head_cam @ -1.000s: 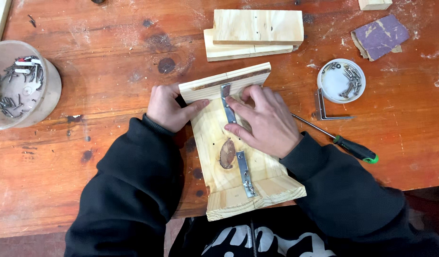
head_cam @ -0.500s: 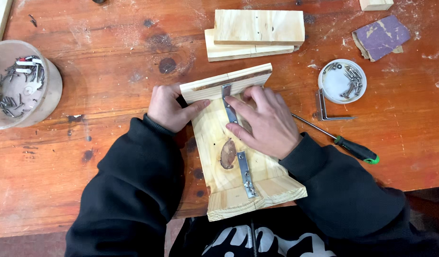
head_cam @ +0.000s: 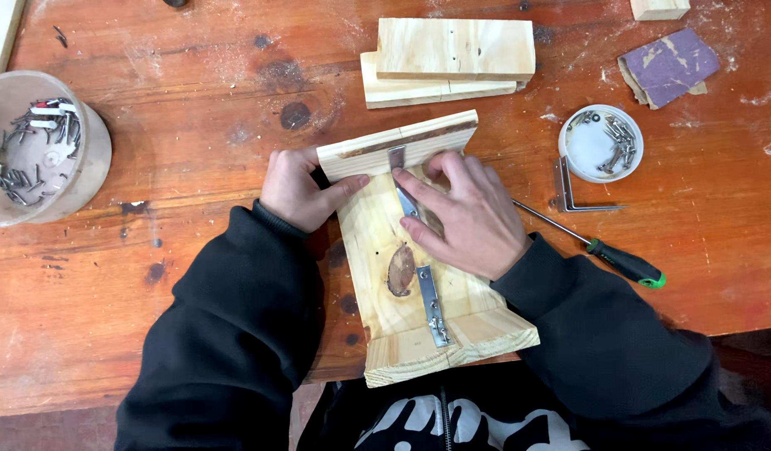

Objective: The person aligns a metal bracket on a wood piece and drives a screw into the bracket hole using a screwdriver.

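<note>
At the centre of the frame lies the pine board [head_cam: 402, 292] with its dark knot, running from my chest up toward the middle of the bench; across its far end a shorter wooden block [head_cam: 398, 150] stands on edge, and a bent metal bracket strip [head_cam: 400, 159] sits at the joint between them; a second flat metal strip [head_cam: 430, 305] lies lower on the board, toward the bottom of the frame. My left hand [head_cam: 298, 188] grips the left end of the block, fingers curled round it and thumb pressed flat along its front face; my right hand [head_cam: 465, 213] rests palm down on the board, fingers spread, index and thumb pressing beside the bracket. I judge this to be the step of holding the block square while the bracket is seated; the next move would call for a fastener and a free hand, and both are occupied.

To the right lies a screwdriver [head_cam: 598, 246] with a black handle, just beside my right wrist; above it a loose angle bracket [head_cam: 569, 196] and a small white lid of screws [head_cam: 601, 142]; at upper right a sanding block [head_cam: 668, 65]; at top centre two stacked wood offcuts [head_cam: 448, 63]; at the left edge a round tub of screws [head_cam: 39, 146]; nothing lies between my right hand and the screwdriver.
</note>
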